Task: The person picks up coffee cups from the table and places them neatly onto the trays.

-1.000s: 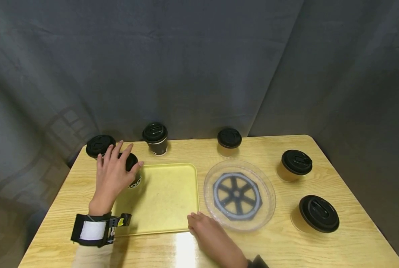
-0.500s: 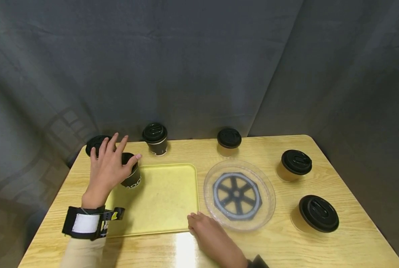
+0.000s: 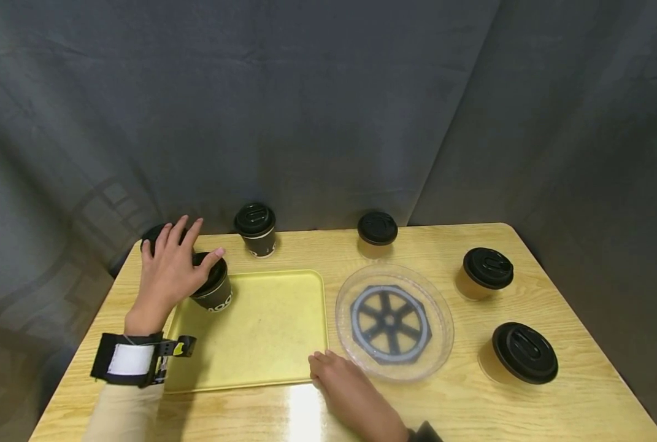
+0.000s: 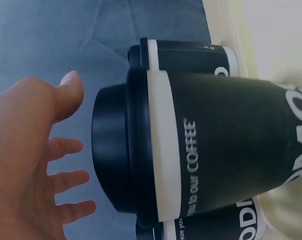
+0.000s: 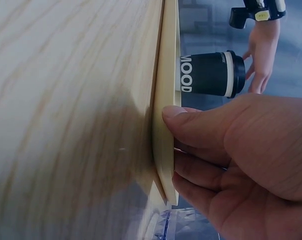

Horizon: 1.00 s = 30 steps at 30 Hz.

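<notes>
We count six lidded cups on the desk [image 3: 461, 405]: three black ones at the far left and three tan ones to the right. One black cup [image 3: 213, 288] stands inside the far-left corner of the yellow tray [image 3: 267, 344]. A second black cup [image 3: 257, 229] stands behind the tray, and a third [image 3: 154, 236] sits at the desk's far-left corner, mostly hidden by our left hand [image 3: 170, 273]. The tan cups are one at the back middle [image 3: 377, 234], one on the right [image 3: 486, 272], and one at the near right [image 3: 521, 356]. There is one tray and one clear plate [image 3: 394, 320] with a dark wheel pattern, just right of the tray.

Our left hand hovers over the tray cup with fingers spread and relaxed; the left wrist view shows a gap between palm and lid, so it holds nothing. Our right hand [image 3: 343, 387] pinches the tray's near-right rim, thumb on top in the right wrist view [image 5: 240, 160].

Most of the tray floor is bare beside its one cup. The tray's right edge lies just beside the plate's rim. A bare strip of desk runs along the near edge, and the near-right tan cup stands near the desk's right edge.
</notes>
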Motion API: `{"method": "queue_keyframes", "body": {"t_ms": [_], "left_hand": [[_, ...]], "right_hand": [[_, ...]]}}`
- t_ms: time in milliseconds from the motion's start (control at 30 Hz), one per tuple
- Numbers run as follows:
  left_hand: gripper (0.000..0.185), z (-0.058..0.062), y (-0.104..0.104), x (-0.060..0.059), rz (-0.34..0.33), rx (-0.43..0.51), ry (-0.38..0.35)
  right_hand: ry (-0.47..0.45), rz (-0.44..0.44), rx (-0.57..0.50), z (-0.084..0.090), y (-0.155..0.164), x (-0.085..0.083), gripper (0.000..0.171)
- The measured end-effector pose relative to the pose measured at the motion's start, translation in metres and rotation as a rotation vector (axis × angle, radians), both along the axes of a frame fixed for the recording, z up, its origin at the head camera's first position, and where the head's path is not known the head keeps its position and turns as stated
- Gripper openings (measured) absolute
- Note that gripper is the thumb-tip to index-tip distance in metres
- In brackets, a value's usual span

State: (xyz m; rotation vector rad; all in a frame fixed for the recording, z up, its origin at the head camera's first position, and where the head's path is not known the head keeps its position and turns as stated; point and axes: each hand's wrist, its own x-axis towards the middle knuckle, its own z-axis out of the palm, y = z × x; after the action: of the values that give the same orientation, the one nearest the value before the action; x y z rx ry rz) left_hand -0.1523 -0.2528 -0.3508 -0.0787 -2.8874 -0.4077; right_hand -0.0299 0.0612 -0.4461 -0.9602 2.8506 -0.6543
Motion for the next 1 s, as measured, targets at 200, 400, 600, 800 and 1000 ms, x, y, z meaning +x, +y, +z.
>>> {"method": "queue_keyframes", "body": {"t_ms": [200,400,600,800,1000], "left_hand": [[0.078,0.003,-0.009,-0.004,-0.002,0.014,-0.018],[0.077,0.003,-0.019,-0.010,-0.005,0.004,-0.046],[0.076,0.006,-0.025,-0.013,-0.001,0.013,-0.034],[0.075,0.007,-0.034,-0.018,0.013,0.026,-0.028],[0.075,0.004,-0.043,-0.021,0.012,0.028,-0.051]], "right_hand": [[-0.010,-0.006,-0.008,0.000,0.000,0.000,0.012],[-0.006,-0.002,-0.019,-0.001,0.000,-0.001,0.014],[-0.013,-0.002,-0.019,-0.001,0.000,-0.001,0.014],[-0.018,-0.003,-0.024,0.000,-0.001,-0.001,0.014],[-0.011,0.007,-0.028,0.000,-0.001,-0.001,0.017]]}}
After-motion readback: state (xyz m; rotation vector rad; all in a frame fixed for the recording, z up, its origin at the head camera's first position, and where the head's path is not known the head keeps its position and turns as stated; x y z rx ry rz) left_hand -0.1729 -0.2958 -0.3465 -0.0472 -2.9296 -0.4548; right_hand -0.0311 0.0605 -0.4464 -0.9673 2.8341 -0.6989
